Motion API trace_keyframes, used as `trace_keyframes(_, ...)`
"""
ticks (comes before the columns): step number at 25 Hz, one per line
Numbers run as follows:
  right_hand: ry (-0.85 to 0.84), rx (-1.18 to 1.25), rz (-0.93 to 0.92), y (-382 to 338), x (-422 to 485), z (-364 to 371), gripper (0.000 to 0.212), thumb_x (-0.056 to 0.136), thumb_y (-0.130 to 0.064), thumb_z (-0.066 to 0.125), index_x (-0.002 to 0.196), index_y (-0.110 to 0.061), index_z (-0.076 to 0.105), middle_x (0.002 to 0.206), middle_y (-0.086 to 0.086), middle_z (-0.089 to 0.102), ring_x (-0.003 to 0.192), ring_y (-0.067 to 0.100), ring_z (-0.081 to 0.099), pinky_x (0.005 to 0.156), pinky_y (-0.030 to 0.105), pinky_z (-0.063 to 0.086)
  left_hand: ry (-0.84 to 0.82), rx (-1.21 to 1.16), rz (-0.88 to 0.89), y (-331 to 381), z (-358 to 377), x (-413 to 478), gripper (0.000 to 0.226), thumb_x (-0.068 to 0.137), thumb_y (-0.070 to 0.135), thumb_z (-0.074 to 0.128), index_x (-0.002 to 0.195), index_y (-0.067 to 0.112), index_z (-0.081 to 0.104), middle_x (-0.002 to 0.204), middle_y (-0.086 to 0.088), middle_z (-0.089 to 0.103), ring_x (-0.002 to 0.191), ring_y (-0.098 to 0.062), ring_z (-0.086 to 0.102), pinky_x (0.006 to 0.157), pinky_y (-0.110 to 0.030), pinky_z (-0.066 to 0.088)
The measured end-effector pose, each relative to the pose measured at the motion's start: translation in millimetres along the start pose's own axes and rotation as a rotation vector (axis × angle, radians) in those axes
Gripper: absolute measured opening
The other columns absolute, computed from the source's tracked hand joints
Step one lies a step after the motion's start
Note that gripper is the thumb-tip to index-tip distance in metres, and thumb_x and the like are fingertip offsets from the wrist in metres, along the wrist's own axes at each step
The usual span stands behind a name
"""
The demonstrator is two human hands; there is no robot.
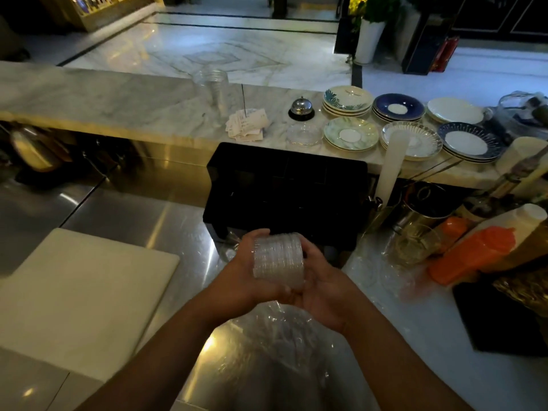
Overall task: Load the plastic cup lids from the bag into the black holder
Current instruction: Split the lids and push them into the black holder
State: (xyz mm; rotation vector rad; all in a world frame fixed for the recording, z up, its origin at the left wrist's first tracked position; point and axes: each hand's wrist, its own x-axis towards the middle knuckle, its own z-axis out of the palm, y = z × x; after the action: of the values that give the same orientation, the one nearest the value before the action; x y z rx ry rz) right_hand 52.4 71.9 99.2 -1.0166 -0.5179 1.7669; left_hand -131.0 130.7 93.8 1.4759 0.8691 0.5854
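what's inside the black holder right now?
The black holder has dividers forming several compartments, and those visible look dark and empty. No lids show inside. The near front section is hidden behind the stack of lids, held between the left hand and right hand.

The lids point(278, 259) are clear with ribbed edges, the bag point(267, 345) transparent and crinkled. The holder point(284, 191) is plain black. The table point(118, 96) is grey-veined white marble. 1 plate stack point(347, 97) bears teal leaves, another point(397, 107) is deep blue. The bottle point(471, 253) is orange.
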Motion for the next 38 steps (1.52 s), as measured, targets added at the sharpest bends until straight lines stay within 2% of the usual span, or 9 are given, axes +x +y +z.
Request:
trace_keyframes(3, 0.034, -0.116, -0.021, 2, 1, 15, 0.040, 0.102, -0.043, 0.046, 0.137, -0.029, 0.059, 0.130, 0.016, 0.068, 0.117, 0.041, 0.066, 0.092, 0.062, 0.053, -0.051, 0.025, -0.021, -3, -17, -4, 0.111, 0.061, 0.028, 0.096, 0.145, 0.050, 0.028, 0.138, 0.006, 0.057, 0.121, -0.013, 0.066, 0.088, -0.038, 0.063)
trace_keyframes(7, 0.093, -0.129, 0.025, 17, 11, 38, 0.060, 0.090, -0.056, 0.053, 0.135, -0.016, 0.057, 0.125, 0.019, 0.070, 0.111, 0.039, 0.070, 0.085, 0.056, 0.057, -0.035, 0.022, -0.080, -17, -33, -6, 0.100, 0.058, 0.043, 0.100, 0.137, 0.043, 0.039, 0.129, -0.002, 0.066, 0.112, -0.019, 0.072, 0.083, -0.040, 0.064)
trace_keyframes(9, 0.112, -0.121, 0.000, 25, 19, 48, 0.063, 0.087, -0.048, 0.061, 0.138, -0.013, 0.052, 0.126, 0.022, 0.068, 0.105, 0.040, 0.069, 0.079, 0.052, 0.056, -0.056, 0.009, -0.088, -25, -47, -3, 0.092, 0.063, 0.038, 0.098, 0.136, 0.036, 0.042, 0.127, -0.006, 0.068, 0.111, -0.025, 0.073, 0.086, -0.046, 0.064)
trace_keyframes(13, 0.086, 0.053, -0.010, 36, 31, 64, 0.071, 0.089, -0.037, 0.064, 0.145, 0.000, 0.042, 0.138, 0.037, 0.053, 0.109, 0.045, 0.058, 0.086, 0.051, 0.049, -0.110, -0.129, -0.113, -27, -82, 5, 0.073, 0.065, 0.027, 0.093, 0.124, 0.044, 0.055, 0.118, -0.006, 0.072, 0.102, -0.022, 0.074, 0.075, -0.034, 0.060)
trace_keyframes(19, 0.169, 0.016, -0.025, 45, 52, 91, 0.066, 0.094, -0.056, 0.051, 0.136, -0.006, 0.057, 0.128, 0.028, 0.066, 0.108, 0.039, 0.067, 0.081, 0.049, 0.055, -0.253, -0.096, -0.109, -31, -127, 18, 0.086, 0.066, 0.024, 0.093, 0.138, 0.036, 0.047, 0.126, -0.004, 0.069, 0.113, -0.025, 0.072, 0.084, -0.038, 0.061)
trace_keyframes(26, 0.219, -0.002, -0.009, 46, 72, 92, 0.053, 0.094, -0.031, 0.068, 0.142, -0.017, 0.050, 0.130, 0.020, 0.068, 0.113, 0.041, 0.068, 0.086, 0.057, 0.055, -0.276, 0.005, -0.090, -51, -113, 31, 0.097, 0.066, 0.032, 0.097, 0.142, 0.048, 0.038, 0.132, 0.006, 0.064, 0.114, -0.015, 0.071, 0.082, -0.032, 0.062)
trace_keyframes(29, 0.274, 0.046, 0.007, 49, 82, 84, 0.048, 0.095, -0.020, 0.067, 0.140, -0.017, 0.051, 0.129, 0.023, 0.067, 0.098, 0.037, 0.072, 0.081, 0.053, 0.056, -0.225, 0.025, -0.092, -61, -106, 33, 0.096, 0.066, 0.038, 0.097, 0.139, 0.060, 0.038, 0.125, 0.022, 0.066, 0.113, -0.013, 0.072, 0.080, -0.032, 0.063)
trace_keyframes(31, 0.297, 0.075, 0.039, 56, 90, 81, 0.048, 0.096, -0.015, 0.066, 0.141, -0.015, 0.049, 0.131, 0.026, 0.065, 0.092, 0.034, 0.073, 0.080, 0.051, 0.057, -0.185, 0.048, -0.114, -71, -106, 33, 0.096, 0.066, 0.042, 0.096, 0.139, 0.062, 0.037, 0.126, 0.017, 0.068, 0.114, -0.012, 0.071, 0.083, -0.036, 0.064)
trace_keyframes(38, 0.304, -0.005, 0.117, 79, 97, 62, 0.053, 0.093, -0.016, 0.072, 0.139, -0.014, 0.047, 0.129, 0.026, 0.066, 0.116, 0.048, 0.065, 0.096, 0.064, 0.050, -0.109, 0.130, -0.164, -82, -97, 14, 0.100, 0.066, 0.044, 0.094, 0.144, 0.050, 0.033, 0.133, 0.013, 0.061, 0.113, 0.005, 0.064, 0.079, -0.021, 0.060)
